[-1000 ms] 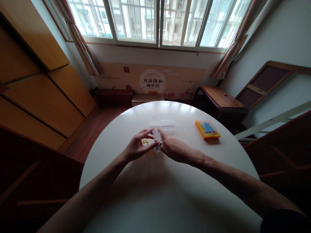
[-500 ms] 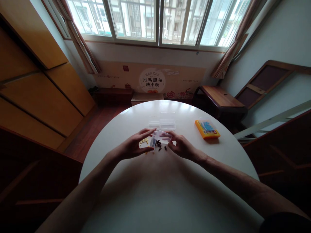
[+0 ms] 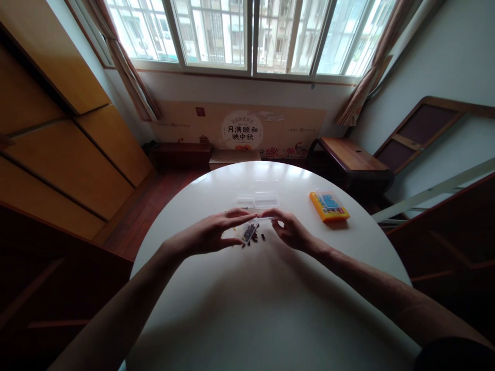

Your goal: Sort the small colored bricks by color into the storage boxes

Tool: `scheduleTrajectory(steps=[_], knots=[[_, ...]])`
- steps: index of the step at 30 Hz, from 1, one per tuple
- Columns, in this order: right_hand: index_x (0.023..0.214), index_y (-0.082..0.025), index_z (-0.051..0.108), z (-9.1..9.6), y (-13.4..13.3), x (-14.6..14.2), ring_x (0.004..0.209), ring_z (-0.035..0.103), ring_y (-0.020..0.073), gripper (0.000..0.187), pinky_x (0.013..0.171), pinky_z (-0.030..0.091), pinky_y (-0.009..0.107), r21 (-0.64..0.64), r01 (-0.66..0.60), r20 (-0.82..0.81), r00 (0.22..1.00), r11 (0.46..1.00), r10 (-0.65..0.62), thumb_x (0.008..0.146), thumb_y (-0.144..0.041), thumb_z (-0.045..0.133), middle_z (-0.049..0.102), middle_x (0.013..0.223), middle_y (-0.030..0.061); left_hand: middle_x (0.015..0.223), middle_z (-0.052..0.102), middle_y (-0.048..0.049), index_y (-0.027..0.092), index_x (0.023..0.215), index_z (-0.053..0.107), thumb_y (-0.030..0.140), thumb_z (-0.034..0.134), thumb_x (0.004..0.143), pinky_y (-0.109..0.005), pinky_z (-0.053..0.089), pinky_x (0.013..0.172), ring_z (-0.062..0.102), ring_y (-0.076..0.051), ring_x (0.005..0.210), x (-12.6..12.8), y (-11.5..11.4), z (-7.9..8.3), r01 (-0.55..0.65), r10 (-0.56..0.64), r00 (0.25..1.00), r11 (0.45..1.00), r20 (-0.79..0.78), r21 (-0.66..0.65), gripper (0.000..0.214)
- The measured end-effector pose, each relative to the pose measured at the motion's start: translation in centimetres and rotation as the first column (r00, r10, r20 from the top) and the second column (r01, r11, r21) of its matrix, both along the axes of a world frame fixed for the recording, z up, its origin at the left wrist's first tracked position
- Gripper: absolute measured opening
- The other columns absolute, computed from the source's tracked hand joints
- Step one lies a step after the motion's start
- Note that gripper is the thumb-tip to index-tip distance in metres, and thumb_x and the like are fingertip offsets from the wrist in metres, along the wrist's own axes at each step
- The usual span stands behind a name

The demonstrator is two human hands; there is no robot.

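My left hand (image 3: 212, 233) and my right hand (image 3: 289, 229) meet over the middle of the round white table (image 3: 270, 299). Between them they hold a small clear plastic box (image 3: 256, 224), opened and tipped, each hand pinching one side. Several small dark pieces (image 3: 253, 237) lie spilled on the table just below it. The yellow bits seen earlier are hidden behind my left hand.
Another clear plastic box (image 3: 258, 200) lies open just beyond my hands. An orange packet (image 3: 329, 205) rests to the right. The table edge curves round at the far side, with a dark wooden side table (image 3: 350, 157) and a window behind.
The clear box was opened between my hands and dark pieces spilled onto the table. My left hand moved right, over the yellow bits.
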State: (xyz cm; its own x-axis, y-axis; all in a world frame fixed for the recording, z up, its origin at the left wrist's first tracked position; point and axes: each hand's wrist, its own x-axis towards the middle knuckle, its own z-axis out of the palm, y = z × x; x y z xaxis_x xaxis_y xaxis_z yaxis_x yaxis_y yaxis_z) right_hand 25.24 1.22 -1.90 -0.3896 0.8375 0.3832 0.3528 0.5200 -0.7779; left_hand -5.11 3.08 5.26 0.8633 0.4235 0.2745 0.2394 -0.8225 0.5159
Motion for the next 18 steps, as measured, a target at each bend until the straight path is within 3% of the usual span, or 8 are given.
scheduleTrajectory(steps=[4, 7, 10, 14, 16, 18], knots=[[0.124, -0.024, 0.070, 0.9, 0.0, 0.4, 0.117, 0.077, 0.0236, 0.028, 0.109, 0.058, 0.043, 0.103, 0.069, -0.022, 0.997, 0.992, -0.067, 0.106, -0.018, 0.050, 0.081, 0.123, 0.0074, 0.162, 0.060, -0.0114, 0.040, 0.170, 0.046, 0.020, 0.079, 0.100, -0.048, 0.057, 0.121, 0.064, -0.032, 0.145, 0.2, -0.1, 1.3, -0.022, 0.023, 1.000, 1.000, 0.020, -0.014, 0.080], [0.121, -0.024, 0.069, 1.6, 0.2, 1.0, 0.112, 0.078, 0.0251, 0.018, 0.105, 0.060, 0.044, 0.126, 0.190, -0.093, 0.979, 0.974, -0.179, 0.110, -0.032, 0.056, 0.081, 0.117, 0.0086, 0.158, 0.062, -0.0143, 0.033, 0.165, 0.054, 0.023, 0.083, 0.098, -0.050, 0.056, 0.123, 0.065, -0.032, 0.143, 0.4, 0.1, 1.2, -0.025, 0.033, 0.992, 0.998, 0.121, -0.065, 0.075], [0.114, -0.023, 0.068, 2.1, 0.6, 1.5, 0.107, 0.078, 0.0255, 0.022, 0.102, 0.062, 0.044, 0.094, 0.245, -0.178, 0.958, 0.965, -0.226, 0.110, -0.044, 0.062, 0.081, 0.110, 0.0084, 0.158, 0.063, -0.0159, 0.030, 0.162, 0.057, 0.028, 0.089, 0.093, -0.054, 0.055, 0.124, 0.065, -0.033, 0.144, 1.2, 0.5, -0.2, 0.011, 0.047, 0.962, 0.978, 0.267, -0.209, 0.076], [0.112, -0.021, 0.069, 2.2, 1.2, 2.5, 0.095, 0.077, 0.0226, 0.029, 0.096, 0.062, 0.042, 0.020, 0.213, -0.221, 0.954, 0.977, -0.203, 0.111, -0.049, 0.060, 0.080, 0.099, 0.0065, 0.162, 0.060, -0.0188, 0.030, 0.163, 0.055, 0.032, 0.087, 0.096, -0.053, 0.063, 0.114, 0.062, -0.037, 0.148, 2.9, 1.0, -3.3, 0.101, 0.079, 0.923, 0.894, 0.377, -0.437, 0.074], [0.114, -0.021, 0.070, 2.3, 1.7, 3.5, 0.088, 0.076, 0.0218, 0.030, 0.090, 0.063, 0.041, 0.011, 0.217, -0.191, 0.959, 0.976, -0.211, 0.110, -0.049, 0.061, 0.078, 0.095, 0.0054, 0.163, 0.058, -0.0213, 0.028, 0.166, 0.050, 0.035, 0.087, 0.096, -0.055, 0.062, 0.113, 0.062, -0.038, 0.148, 3.5, 1.1, -4.6, 0.078, 0.116, 0.917, 0.887, 0.383, -0.456, 0.080], [0.114, -0.021, 0.071, 2.8, 2.4, 4.8, 0.086, 0.075, 0.0223, 0.030, 0.087, 0.063, 0.041, 0.031, 0.227, -0.118, 0.968, 0.973, -0.222, 0.109, -0.049, 0.063, 0.079, 0.094, 0.0052, 0.163, 0.058, -0.0209, 0.028, 0.169, 0.045, 0.037, 0.079, 0.102, -0.058, 0.056, 0.120, 0.059, -0.036, 0.151, 3.7, 1.0, -5.3, -0.026, 0.172, 0.933, 0.908, 0.315, -0.418, 0.076]])
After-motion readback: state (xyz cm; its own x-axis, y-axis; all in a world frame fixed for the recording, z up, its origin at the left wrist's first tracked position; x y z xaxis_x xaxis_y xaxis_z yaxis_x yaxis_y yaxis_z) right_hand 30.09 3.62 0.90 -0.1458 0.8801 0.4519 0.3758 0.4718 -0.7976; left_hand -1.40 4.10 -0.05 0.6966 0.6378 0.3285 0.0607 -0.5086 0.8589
